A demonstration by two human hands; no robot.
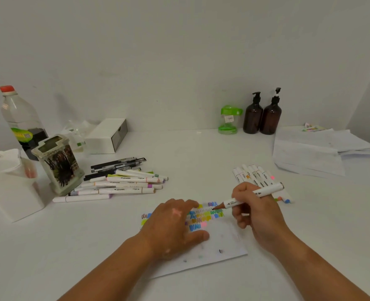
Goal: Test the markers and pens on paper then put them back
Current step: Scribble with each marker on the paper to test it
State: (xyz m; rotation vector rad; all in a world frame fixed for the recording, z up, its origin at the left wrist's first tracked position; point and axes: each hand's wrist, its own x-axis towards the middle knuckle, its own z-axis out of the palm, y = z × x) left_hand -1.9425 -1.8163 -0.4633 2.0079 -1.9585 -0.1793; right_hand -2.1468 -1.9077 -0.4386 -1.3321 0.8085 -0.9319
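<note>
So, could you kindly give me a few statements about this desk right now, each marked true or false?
1. The right hand holds a white marker, tip down on the paper. True.
2. The left hand grips a black pen. False: it lies flat on the paper, holding nothing.
3. Two brown pump bottles stand by the wall. True.
4. The paper is blank. False: coloured scribbles cover its upper part.
5. The red-capped bottle lies on its side. False: it stands upright.

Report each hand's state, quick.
Left hand: open, pressing flat on the scribbled white paper sheet.
Right hand: gripping the white brown-tipped marker.
</note>
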